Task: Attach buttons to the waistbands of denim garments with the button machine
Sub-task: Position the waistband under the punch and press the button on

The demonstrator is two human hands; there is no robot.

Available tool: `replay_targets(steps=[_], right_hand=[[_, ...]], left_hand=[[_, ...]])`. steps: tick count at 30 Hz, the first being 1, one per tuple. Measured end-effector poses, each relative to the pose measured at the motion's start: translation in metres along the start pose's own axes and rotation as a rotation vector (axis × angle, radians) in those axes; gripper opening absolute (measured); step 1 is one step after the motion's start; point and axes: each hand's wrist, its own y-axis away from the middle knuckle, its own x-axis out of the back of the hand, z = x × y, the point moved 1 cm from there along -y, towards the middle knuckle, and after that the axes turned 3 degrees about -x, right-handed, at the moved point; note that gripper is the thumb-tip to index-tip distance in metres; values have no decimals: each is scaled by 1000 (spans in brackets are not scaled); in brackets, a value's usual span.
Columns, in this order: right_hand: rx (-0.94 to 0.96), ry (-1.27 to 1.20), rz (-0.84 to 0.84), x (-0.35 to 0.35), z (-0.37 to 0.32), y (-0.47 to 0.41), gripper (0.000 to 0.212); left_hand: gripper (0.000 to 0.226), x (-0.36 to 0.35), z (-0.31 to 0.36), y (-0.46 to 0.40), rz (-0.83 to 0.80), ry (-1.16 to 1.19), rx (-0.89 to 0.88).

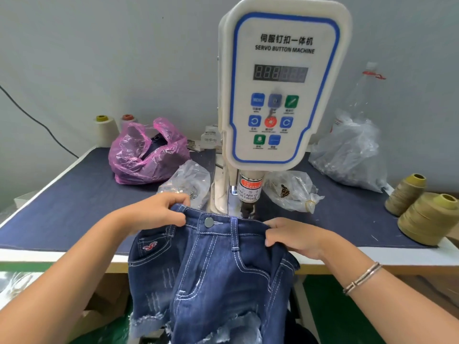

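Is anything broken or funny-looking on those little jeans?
Nothing is broken. The dark blue denim shorts have frayed hems and pale scuffed streaks, which look like deliberate styling. The round silver metal button sits flat on the waistband.

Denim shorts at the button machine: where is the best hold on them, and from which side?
On the waistband, either side of the button, from the near edge as the left hand and right hand do: that stiff band is stretched flat while the legs hang limp.
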Motion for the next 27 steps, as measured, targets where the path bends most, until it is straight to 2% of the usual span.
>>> replay_targets(steps=[1,4,7,10,12,14,16,18,22,24,27], right_hand=[[-5,-12,22,-2,3,-2,28],[-10,-88,65,-6,11,-9,11],[-17,-202,82,-8,17,-13,18],[-29,-286,84,-8,19,-16,30],[-30,-329,85,-6,20,-18,39],[-8,-391,74,-3,20,-20,41],[24,-451,53,2,17,-19,47],[75,-477,31,7,12,-18,45],[129,-474,29,14,7,-18,39],[144,-455,37,15,5,-21,33],[140,-470,67,22,4,-28,29]], left_hand=[[13,-3,-1,-3,12,-34,-3],[30,-14,-2,-12,45,-312,-25],[49,-33,3,-17,128,-642,-104],[57,-63,8,-22,271,-831,-298],[51,-79,9,-23,381,-751,-359],[44,-83,7,-26,421,-518,-308],[34,-81,6,-32,375,-222,-250],[26,-76,7,-40,345,-27,-215],[61,-65,9,-51,127,69,-132],[60,-57,5,-56,26,146,-88],[48,-52,1,-62,-28,254,-26]])
